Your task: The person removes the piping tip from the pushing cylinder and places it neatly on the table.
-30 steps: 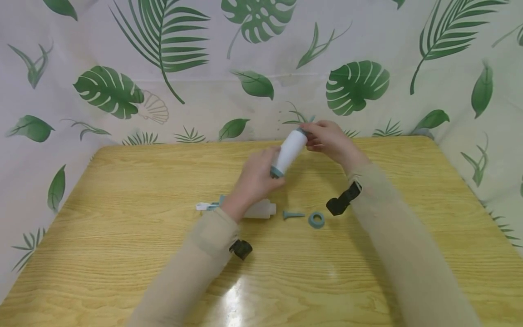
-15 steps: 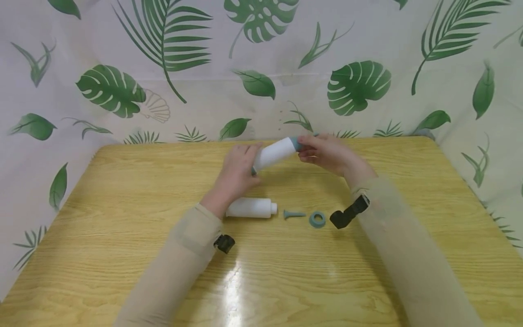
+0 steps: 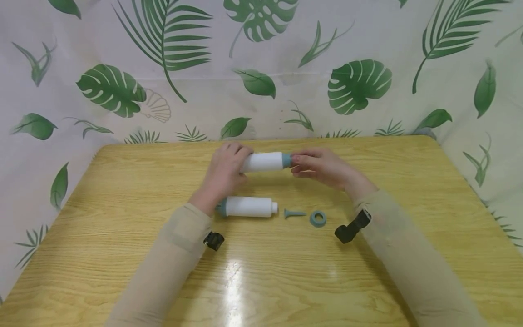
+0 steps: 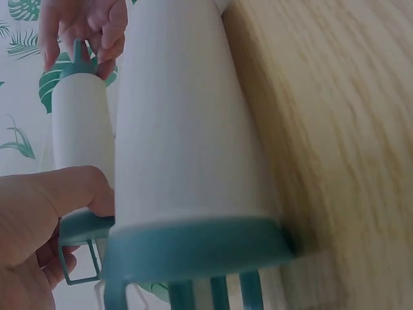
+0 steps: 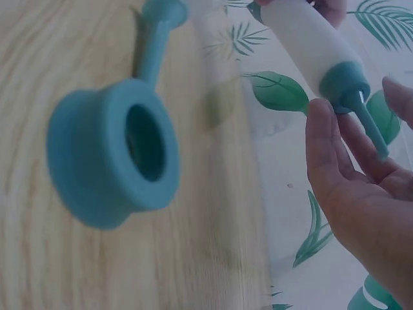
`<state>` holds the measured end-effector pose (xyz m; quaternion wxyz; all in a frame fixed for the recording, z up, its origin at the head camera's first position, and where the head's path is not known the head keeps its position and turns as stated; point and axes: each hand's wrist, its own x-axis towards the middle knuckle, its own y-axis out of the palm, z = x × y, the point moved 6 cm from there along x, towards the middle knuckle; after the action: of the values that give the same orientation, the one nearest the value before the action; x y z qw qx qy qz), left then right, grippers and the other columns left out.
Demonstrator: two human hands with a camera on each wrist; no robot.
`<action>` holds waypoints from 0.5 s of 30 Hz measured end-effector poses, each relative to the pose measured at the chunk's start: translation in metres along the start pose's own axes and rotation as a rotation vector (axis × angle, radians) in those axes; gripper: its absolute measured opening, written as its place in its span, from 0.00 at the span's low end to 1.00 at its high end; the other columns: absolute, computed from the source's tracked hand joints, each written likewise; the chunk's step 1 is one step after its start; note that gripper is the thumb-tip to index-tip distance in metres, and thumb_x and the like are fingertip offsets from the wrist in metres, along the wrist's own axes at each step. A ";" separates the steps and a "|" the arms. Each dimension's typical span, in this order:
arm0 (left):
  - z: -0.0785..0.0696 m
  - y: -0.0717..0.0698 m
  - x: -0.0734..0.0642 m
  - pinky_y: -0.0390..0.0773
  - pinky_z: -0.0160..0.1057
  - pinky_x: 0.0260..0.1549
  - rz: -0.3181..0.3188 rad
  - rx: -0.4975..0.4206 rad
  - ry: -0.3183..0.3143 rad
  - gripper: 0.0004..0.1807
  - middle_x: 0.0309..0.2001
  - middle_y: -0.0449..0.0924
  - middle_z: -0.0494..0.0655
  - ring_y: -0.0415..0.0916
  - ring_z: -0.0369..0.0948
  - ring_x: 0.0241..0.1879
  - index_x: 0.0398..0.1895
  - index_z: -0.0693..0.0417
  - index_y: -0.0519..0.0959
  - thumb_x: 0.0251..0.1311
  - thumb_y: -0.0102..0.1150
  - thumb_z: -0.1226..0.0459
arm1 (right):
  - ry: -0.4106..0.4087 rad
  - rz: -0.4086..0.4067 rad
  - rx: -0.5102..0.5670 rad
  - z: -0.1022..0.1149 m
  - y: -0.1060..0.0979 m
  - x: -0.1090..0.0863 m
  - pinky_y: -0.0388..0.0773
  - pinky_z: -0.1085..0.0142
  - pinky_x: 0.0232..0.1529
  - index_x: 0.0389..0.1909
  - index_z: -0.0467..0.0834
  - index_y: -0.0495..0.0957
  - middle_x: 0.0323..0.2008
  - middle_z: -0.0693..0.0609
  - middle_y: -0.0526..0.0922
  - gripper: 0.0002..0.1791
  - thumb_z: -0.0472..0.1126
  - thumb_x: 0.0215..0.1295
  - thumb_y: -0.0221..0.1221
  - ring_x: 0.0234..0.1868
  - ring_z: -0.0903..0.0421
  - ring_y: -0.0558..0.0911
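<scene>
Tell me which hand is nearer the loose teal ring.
Right. The right hand is beyond the teal ring; the left hand is farther off, beyond and to its left.

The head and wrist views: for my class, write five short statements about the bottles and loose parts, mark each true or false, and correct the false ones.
1. The left hand grips a white bottle. True.
2. The second bottle stands upright. False: it lies on its side on the table.
3. In the head view, the ring lies to the right of the loose nozzle. True.
4. The right hand is holding the ring. False: the ring lies on the table, and the right hand is at the nozzle end of the gripped bottle.
5. The gripped bottle has a nozzle at one end. True.
</scene>
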<state>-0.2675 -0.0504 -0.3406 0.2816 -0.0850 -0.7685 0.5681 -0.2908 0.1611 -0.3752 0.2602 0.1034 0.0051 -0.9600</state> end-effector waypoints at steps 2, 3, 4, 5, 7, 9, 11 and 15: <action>0.001 -0.001 -0.001 0.68 0.50 0.53 0.002 0.018 0.014 0.28 0.50 0.76 0.52 0.68 0.51 0.53 0.52 0.56 0.76 0.43 0.71 0.72 | -0.004 0.005 -0.051 -0.001 0.004 0.000 0.73 0.55 0.56 0.53 0.30 0.69 0.45 0.44 0.78 0.18 0.39 0.70 0.54 0.49 0.46 0.78; 0.001 -0.001 -0.001 0.68 0.50 0.53 0.005 0.022 0.018 0.27 0.50 0.76 0.51 0.68 0.51 0.52 0.51 0.55 0.76 0.43 0.71 0.73 | -0.004 0.005 -0.071 -0.002 0.006 0.001 0.73 0.54 0.56 0.53 0.29 0.68 0.46 0.41 0.77 0.19 0.39 0.70 0.55 0.50 0.43 0.77; 0.001 -0.001 -0.001 0.68 0.50 0.54 0.007 0.026 0.024 0.27 0.49 0.76 0.51 0.68 0.50 0.52 0.51 0.55 0.76 0.44 0.71 0.73 | -0.004 0.005 -0.094 -0.002 0.008 0.001 0.73 0.52 0.56 0.53 0.29 0.67 0.46 0.40 0.76 0.19 0.38 0.69 0.56 0.51 0.41 0.77; 0.000 -0.002 -0.001 0.68 0.50 0.54 0.008 0.027 0.033 0.26 0.49 0.76 0.51 0.68 0.50 0.52 0.51 0.55 0.77 0.44 0.70 0.73 | -0.002 0.000 -0.113 -0.002 0.010 0.001 0.72 0.51 0.56 0.52 0.29 0.66 0.47 0.38 0.76 0.19 0.38 0.69 0.56 0.52 0.39 0.76; -0.001 -0.002 -0.001 0.67 0.49 0.55 0.010 0.030 0.047 0.26 0.50 0.76 0.51 0.68 0.50 0.53 0.51 0.54 0.77 0.45 0.70 0.73 | 0.003 -0.019 -0.154 -0.003 0.013 0.002 0.73 0.50 0.55 0.51 0.30 0.65 0.47 0.35 0.75 0.20 0.38 0.68 0.58 0.52 0.36 0.76; -0.002 -0.002 -0.002 0.68 0.49 0.54 0.015 0.034 0.056 0.26 0.51 0.76 0.51 0.68 0.50 0.53 0.52 0.54 0.77 0.46 0.69 0.73 | -0.001 -0.035 -0.184 -0.004 0.015 0.003 0.74 0.50 0.54 0.52 0.30 0.64 0.48 0.34 0.75 0.21 0.39 0.67 0.59 0.53 0.34 0.75; -0.002 -0.002 -0.002 0.68 0.49 0.54 0.025 0.039 0.057 0.26 0.51 0.76 0.51 0.68 0.50 0.53 0.53 0.54 0.77 0.47 0.67 0.72 | -0.012 -0.053 -0.214 -0.003 0.016 0.003 0.75 0.52 0.53 0.53 0.29 0.65 0.48 0.34 0.75 0.22 0.40 0.67 0.59 0.52 0.34 0.76; 0.000 0.000 -0.004 0.67 0.49 0.55 0.059 0.034 0.030 0.26 0.52 0.75 0.52 0.68 0.50 0.54 0.56 0.53 0.76 0.50 0.68 0.68 | -0.032 -0.085 -0.263 -0.003 0.017 0.004 0.76 0.54 0.51 0.53 0.29 0.69 0.46 0.35 0.77 0.22 0.42 0.67 0.59 0.50 0.36 0.77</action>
<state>-0.2644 -0.0522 -0.3421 0.2776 -0.1116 -0.7516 0.5878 -0.2852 0.1440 -0.3784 0.2304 0.0528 0.1311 -0.9628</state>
